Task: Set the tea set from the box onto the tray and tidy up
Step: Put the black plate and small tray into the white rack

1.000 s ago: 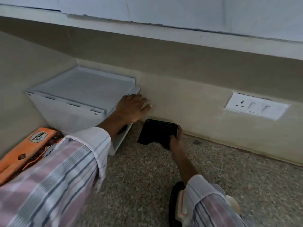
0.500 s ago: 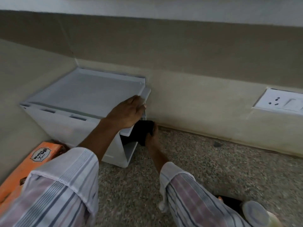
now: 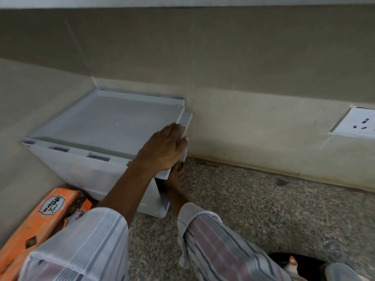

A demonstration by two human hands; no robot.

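Head view: left hand (image 3: 162, 151) flat on the stiff, light-looking lid (image 3: 113, 120), lifting its right edge; right hand (image 3: 174, 179) reaches underneath, grip hidden.

White box (image 3: 105, 126) in floor corner, lid slightly raised at right.

A pale grey-white plastic box (image 3: 105, 126) sits left of centre, its side panel a milky, semi-clear white. At the lower left lies an orange carton (image 3: 38, 222) with a white badge logo and dark brown patches. Both sleeves (image 3: 85, 246) along the bottom edge are white with grey and faded pink stripes. The floor (image 3: 263, 205) is speckled beige-and-brown. The wall (image 3: 243, 67) is tan above, cream below, with a white socket plate (image 3: 357, 123) at the right edge.
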